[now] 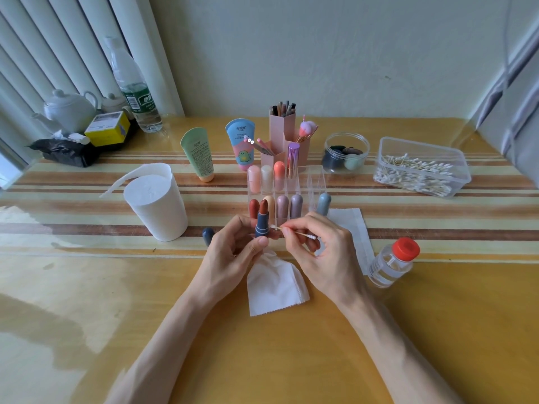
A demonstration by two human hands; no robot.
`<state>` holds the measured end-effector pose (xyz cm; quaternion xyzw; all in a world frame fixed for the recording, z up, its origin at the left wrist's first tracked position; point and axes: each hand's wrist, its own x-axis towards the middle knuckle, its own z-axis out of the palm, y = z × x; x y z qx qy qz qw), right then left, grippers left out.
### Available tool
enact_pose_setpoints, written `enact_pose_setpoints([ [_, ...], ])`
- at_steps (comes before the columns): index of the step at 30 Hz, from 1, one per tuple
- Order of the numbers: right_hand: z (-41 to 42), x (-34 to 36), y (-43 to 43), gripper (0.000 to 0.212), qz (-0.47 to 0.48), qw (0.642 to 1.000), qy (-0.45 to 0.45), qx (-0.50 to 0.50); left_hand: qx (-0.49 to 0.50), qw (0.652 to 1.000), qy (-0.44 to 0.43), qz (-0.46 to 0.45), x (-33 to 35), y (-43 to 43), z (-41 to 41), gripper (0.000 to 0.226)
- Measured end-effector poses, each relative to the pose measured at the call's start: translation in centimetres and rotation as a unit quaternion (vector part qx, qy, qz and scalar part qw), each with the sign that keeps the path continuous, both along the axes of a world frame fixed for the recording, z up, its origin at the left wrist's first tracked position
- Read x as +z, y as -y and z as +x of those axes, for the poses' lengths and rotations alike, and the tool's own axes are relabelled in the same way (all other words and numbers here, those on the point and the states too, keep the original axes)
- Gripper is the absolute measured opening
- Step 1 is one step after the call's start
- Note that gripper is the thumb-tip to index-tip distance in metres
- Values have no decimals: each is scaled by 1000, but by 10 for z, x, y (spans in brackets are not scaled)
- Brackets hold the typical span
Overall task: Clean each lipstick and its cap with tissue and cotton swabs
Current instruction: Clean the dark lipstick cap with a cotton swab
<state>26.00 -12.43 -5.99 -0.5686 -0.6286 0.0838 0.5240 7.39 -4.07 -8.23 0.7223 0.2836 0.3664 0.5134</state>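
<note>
**Brick-red lipstick [261, 221] and cotton swab [294, 232], frame centre**

Fingers of the left hand [233, 252] grip the lipstick upright above a tissue [274, 284] on the bench [408, 316]. Fingers of the right hand [318, 252] pinch the cotton swab, its tip beside the dark-blue case.

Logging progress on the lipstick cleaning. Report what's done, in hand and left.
Done: cannot tell; the capped lipsticks in the organizer show no sign either way. In hand: left hand holds an open lipstick, right hand pinches a swab, tip by its barrel. Left: its cap lying on the table, probably the capped ones too.
</note>
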Motion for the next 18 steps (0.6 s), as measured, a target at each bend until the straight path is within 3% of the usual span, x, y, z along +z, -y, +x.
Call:
enact_pose_setpoints([
  [8, -1, 0, 0, 9, 0, 1000, 5, 8, 13, 997, -35, 71, 4, -1, 1, 32],
  [18, 0, -1, 0, 5, -3, 1000, -5, 3, -2, 995, -43, 94, 6, -1, 1, 20],
])
